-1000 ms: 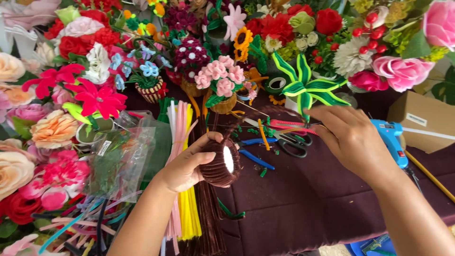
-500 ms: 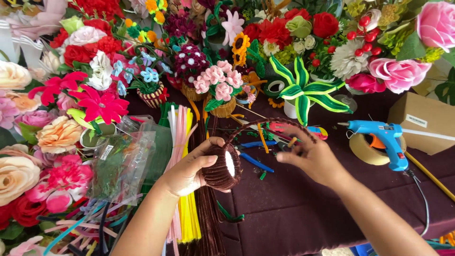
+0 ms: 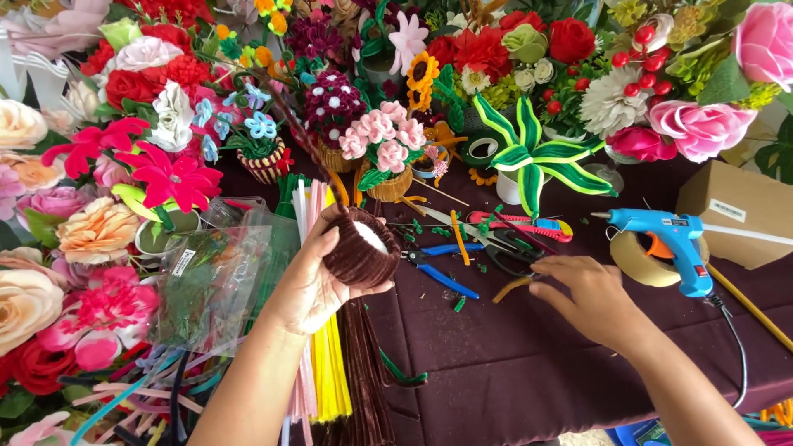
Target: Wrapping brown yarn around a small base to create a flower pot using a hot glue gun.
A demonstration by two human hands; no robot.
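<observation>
Held up in the left hand (image 3: 310, 285): a small round cup (image 3: 359, 252), wrapped all over in fuzzy brown wire. Grip clamped on it, thumb below, fingers over the far side. A bit of white showing at the open end. Cup up off the tabletop (image 3: 512, 363), just above a pile of long wires (image 3: 330, 372) in pink, yellow and brown.

Reaching low on the other side: the right hand (image 3: 591, 297), palm down, grip apart and holding nothing. Fingertips right at a short bent tan wire (image 3: 510, 287) lying on the dark purple cloth. Hard to tell if touching it or just beside it.

Looks like the step of fetching one more piece for the cup. Calls for a small, neat pinch, since that wire is thin, flat on the cloth and close to the pliers (image 3: 438, 268).

Soft and bendy, those wires, fuzzy like a caterpillar. Hard and smooth nearby: a blue glue gun (image 3: 673, 239) against a tape roll (image 3: 640, 264). All around the back and left, bright flowers (image 3: 169, 177).
</observation>
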